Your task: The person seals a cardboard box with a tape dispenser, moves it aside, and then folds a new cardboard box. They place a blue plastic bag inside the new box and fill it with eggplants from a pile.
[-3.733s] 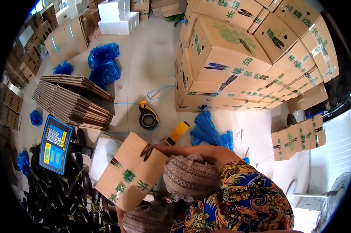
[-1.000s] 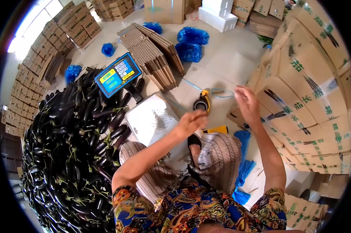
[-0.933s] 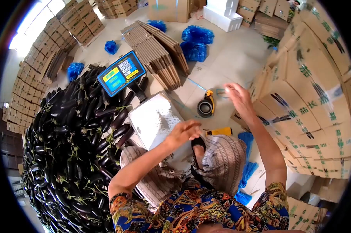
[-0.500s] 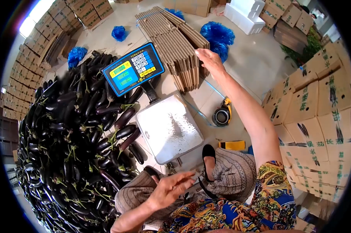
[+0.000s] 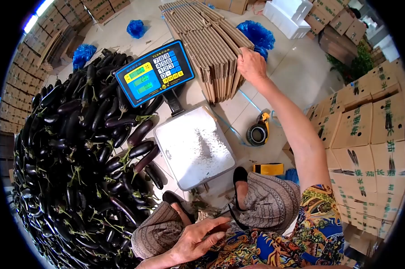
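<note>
My right hand (image 5: 252,66) reaches far forward, its fingers curled over the near right edge of a bundle of flattened cardboard boxes (image 5: 204,42) standing on edge. The fingertips are partly hidden, but they appear to grip the outermost sheet. Over my lap, my left hand (image 5: 195,242) holds nothing, with its fingers stretched out and the thumb apart. Between my feet and the cardboard sits a platform scale with a white, dusty pan (image 5: 193,148). Its blue-framed display (image 5: 155,73) tilts toward the left, with lit digits and a keypad.
A large heap of eggplants (image 5: 77,157) fills the left side. Right of the scale lie a tape dispenser (image 5: 258,133) and a yellow-and-black box (image 5: 268,169). Printed cartons (image 5: 363,143) are stacked at the right. Blue plastic bags (image 5: 257,35) and white foam boxes (image 5: 286,19) lie farther back.
My right hand has come onto the edge of the cardboard bundle, and its fingers have closed there. My left hand has dropped slightly toward my lap. The view has shifted a little.
</note>
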A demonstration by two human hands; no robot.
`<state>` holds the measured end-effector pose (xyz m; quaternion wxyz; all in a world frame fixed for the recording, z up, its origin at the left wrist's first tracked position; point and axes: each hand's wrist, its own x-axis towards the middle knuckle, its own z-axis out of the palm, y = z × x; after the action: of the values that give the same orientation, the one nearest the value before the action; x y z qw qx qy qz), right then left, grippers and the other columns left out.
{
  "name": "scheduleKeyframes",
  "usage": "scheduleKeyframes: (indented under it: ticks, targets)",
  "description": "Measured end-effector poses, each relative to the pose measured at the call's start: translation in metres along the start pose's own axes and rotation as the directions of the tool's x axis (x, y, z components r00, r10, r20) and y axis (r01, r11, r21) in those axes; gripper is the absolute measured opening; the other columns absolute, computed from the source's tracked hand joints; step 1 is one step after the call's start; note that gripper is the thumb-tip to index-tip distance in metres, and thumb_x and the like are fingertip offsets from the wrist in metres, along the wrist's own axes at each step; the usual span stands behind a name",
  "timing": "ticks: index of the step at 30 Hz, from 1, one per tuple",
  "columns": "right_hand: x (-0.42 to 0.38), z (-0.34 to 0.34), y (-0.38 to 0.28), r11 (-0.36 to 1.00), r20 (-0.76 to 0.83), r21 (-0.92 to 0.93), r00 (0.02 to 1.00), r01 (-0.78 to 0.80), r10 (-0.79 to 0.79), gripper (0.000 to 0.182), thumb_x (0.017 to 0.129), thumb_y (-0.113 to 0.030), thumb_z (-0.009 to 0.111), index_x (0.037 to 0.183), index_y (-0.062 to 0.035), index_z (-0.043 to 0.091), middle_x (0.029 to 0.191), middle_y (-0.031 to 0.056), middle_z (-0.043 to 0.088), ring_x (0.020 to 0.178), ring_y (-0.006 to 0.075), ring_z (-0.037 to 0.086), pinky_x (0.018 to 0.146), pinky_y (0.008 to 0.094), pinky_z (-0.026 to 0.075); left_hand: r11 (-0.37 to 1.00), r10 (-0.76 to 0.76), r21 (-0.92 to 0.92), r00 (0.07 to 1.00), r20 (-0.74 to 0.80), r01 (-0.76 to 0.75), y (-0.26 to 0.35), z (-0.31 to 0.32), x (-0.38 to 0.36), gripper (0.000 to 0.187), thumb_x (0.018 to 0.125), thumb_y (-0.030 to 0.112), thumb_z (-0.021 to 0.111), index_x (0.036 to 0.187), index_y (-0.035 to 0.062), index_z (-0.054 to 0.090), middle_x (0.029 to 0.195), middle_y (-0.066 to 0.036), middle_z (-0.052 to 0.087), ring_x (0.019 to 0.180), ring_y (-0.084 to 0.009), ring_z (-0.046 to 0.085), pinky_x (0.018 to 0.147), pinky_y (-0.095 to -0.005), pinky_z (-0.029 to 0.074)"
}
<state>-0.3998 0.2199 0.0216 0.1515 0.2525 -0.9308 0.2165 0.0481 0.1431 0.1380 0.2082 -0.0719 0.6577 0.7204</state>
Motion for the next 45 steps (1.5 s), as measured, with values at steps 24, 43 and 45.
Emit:
scheduleKeyframes:
  ticks: [24, 43, 45]
  targets:
    - [-0.120, -0.102, 0.029, 0.944, 0.471, 0.137, 0.858, -0.300, 0.204, 0.036, 0.081, -0.030, 0.059, 0.102, -0.0011, 0.066, 0.091, 0.0205, 0.068, 0.086, 0.0367, 0.066, 0.078, 0.0452, 0.051, 0.927, 0.239, 0.300, 0.971, -0.017, -0.224, -0.004, 0.019, -0.005, 0.035, 0.095, 0.017, 0.060, 0.125, -0.0011, 0.057, 0.106, -0.016, 0.067, 0.092, -0.0274, 0.068, 0.080, -0.0368, 0.054]
    - [-0.232, -0.316, -0.122, 0.925, 0.581, 0.367, 0.802, -0.103, -0.141, 0.028, 0.087, -0.015, 0.055, 0.100, 0.0091, 0.056, 0.073, 0.0229, 0.062, 0.063, 0.0289, 0.063, 0.063, 0.0430, 0.051, 0.922, 0.292, -0.045, 0.765, -0.573, -0.385, 0.032, -0.035, 0.027, 0.080, 0.092, 0.057, 0.053, 0.146, 0.0016, 0.032, 0.145, -0.020, 0.039, 0.133, -0.0345, 0.040, 0.104, -0.0476, 0.038]
    - [-0.246, -0.270, -0.117, 0.902, 0.538, 0.432, 0.800, 0.011, -0.268, 0.034, 0.090, -0.020, 0.059, 0.110, 0.0068, 0.057, 0.076, 0.0237, 0.062, 0.070, 0.0316, 0.063, 0.068, 0.0418, 0.048, 0.909, 0.339, 0.034, 0.691, -0.638, -0.415, 0.047, -0.053, 0.031, 0.086, 0.090, 0.061, 0.053, 0.147, 0.0016, 0.028, 0.149, -0.020, 0.033, 0.138, -0.0363, 0.031, 0.107, -0.0504, 0.033]
